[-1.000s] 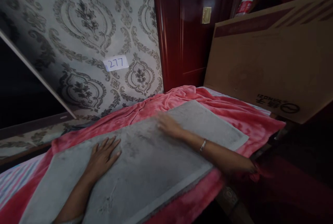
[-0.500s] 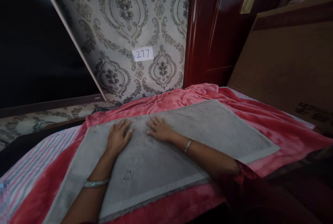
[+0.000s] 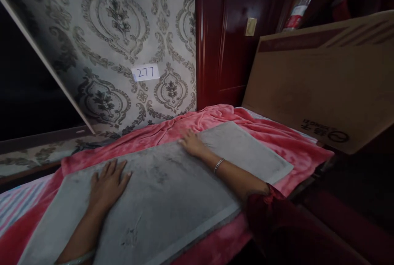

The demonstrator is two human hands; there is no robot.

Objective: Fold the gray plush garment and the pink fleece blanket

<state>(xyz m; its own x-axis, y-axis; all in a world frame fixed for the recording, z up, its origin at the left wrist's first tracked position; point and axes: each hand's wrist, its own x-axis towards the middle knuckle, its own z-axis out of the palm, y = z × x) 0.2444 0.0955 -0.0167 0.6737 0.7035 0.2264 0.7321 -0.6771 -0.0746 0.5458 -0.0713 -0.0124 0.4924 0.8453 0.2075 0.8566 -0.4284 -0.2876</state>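
Pressing flat, both hands lie open-palmed on the grey mat (image 3: 172, 191), gripping nothing: the left hand (image 3: 107, 183) at lower left, the right hand (image 3: 192, 145) at its far edge, pinning it across the pink blanket (image 3: 277, 137) on the bed.

A home bedroom: under the left hand (image 3: 107, 183) a pink fleece blanket (image 3: 271, 133) covers a bed with a striped sheet (image 3: 18, 211); beyond it are damask wallpaper (image 3: 123, 22) and, to the right, a red wooden door (image 3: 227, 43).

Silver bangle (image 3: 218, 165) on each wrist, red sleeve (image 3: 267, 211) at right elbow
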